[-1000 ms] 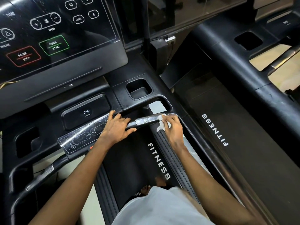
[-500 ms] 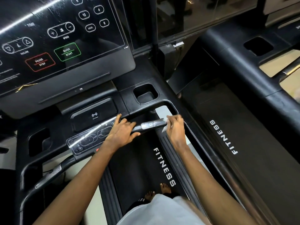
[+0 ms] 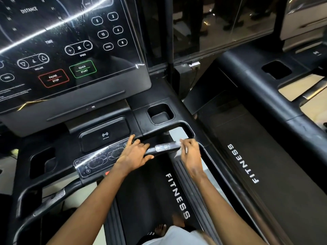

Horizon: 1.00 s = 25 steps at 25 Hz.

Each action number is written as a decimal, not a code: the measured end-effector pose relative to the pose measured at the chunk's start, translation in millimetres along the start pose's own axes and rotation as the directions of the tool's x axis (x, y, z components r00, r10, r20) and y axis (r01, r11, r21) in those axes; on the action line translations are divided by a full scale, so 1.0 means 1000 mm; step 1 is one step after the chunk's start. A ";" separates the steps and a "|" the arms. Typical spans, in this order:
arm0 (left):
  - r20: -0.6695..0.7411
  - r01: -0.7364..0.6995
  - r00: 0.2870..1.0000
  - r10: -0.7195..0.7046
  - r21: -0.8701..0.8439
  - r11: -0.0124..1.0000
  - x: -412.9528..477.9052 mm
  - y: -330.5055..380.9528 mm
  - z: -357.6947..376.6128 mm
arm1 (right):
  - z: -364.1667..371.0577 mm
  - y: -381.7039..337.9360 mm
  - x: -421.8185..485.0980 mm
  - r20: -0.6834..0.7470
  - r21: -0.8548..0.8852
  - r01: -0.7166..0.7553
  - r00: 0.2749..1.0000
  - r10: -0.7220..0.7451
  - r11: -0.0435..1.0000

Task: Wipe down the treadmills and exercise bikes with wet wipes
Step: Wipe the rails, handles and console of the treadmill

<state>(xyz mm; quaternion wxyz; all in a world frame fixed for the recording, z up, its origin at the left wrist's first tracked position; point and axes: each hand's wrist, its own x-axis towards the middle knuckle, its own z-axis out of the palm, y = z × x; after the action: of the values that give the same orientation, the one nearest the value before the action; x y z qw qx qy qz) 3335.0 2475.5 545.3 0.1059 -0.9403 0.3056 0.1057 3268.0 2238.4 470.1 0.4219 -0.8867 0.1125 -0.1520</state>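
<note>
I stand on a black treadmill whose belt [image 3: 152, 195] reads FITNESS. Its front handlebar carries a silver sensor plate [image 3: 165, 147]. My right hand [image 3: 190, 153] pinches a white wet wipe [image 3: 178, 149] against the right end of that plate; most of the wipe is hidden under my fingers. My left hand [image 3: 135, 155] rests over the bar just left of the plate, fingers draped on the bar beside the glossy button panel [image 3: 99, 160].
The large touch console [image 3: 70, 50] rises ahead. A cup holder [image 3: 161, 114] and a wireless pad [image 3: 105, 135] sit below it. A second treadmill belt [image 3: 265, 156] and its black side arm [image 3: 265, 92] lie to the right. Glass wall behind.
My head has tilted up, showing more of the console. My right hand has slid the wipe slightly along the sensor plate, and less of it shows. The left hand stays on the bar.
</note>
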 end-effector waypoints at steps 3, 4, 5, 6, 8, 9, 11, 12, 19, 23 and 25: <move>-0.085 0.031 0.996 -0.028 0.031 0.999 -0.004 -0.004 0.000 | -0.012 0.007 0.007 -0.030 -0.051 -0.078 0.997 0.076 0.996; -0.102 0.060 0.993 -0.055 0.048 0.997 -0.006 -0.007 -0.002 | -0.009 0.002 0.005 0.007 -0.084 -0.051 0.999 0.052 0.995; -0.091 0.086 0.993 -0.081 0.055 0.995 -0.008 -0.011 -0.005 | -0.002 -0.006 0.001 0.051 -0.081 -0.018 0.998 0.022 0.997; -0.067 0.100 0.993 -0.096 0.057 0.993 -0.010 -0.015 -0.006 | 0.006 -0.016 -0.003 0.076 -0.043 0.015 0.997 -0.011 0.999; -0.025 0.099 0.995 -0.097 0.078 0.992 -0.012 -0.022 -0.011 | 0.024 -0.034 -0.014 0.079 0.075 0.071 0.994 -0.077 0.995; -0.014 0.093 0.996 -0.092 0.088 0.992 -0.013 -0.024 -0.012 | 0.033 -0.043 -0.019 0.076 0.104 0.117 0.989 -0.125 0.988; 0.004 0.104 0.994 -0.105 0.067 0.992 -0.017 -0.029 -0.012 | 0.047 -0.055 -0.025 0.105 0.119 0.221 0.967 -0.234 0.968; 0.008 0.116 0.993 -0.116 0.049 0.992 -0.019 -0.031 -0.011 | 0.050 -0.057 -0.025 0.125 0.138 0.257 0.954 -0.274 0.957; -0.045 0.147 0.988 -0.145 0.042 0.988 -0.035 -0.041 -0.002 | 0.036 -0.023 -0.016 -0.085 0.093 0.094 0.993 -0.086 0.991; -0.054 0.182 0.982 -0.181 0.015 0.983 -0.034 -0.035 0.000 | 0.053 -0.053 -0.030 0.026 0.148 0.206 0.977 -0.212 0.967; -0.051 0.201 0.978 -0.202 -0.018 0.979 -0.033 -0.031 -0.001 | 0.062 -0.054 -0.040 -0.098 0.276 0.037 0.995 -0.010 0.960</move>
<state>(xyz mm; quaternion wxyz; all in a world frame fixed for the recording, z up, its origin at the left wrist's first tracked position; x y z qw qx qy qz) 3327.5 2518.2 559.2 0.1017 -0.9696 0.2108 0.0714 3257.4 2328.8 468.5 0.5343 -0.8117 0.0995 -0.2138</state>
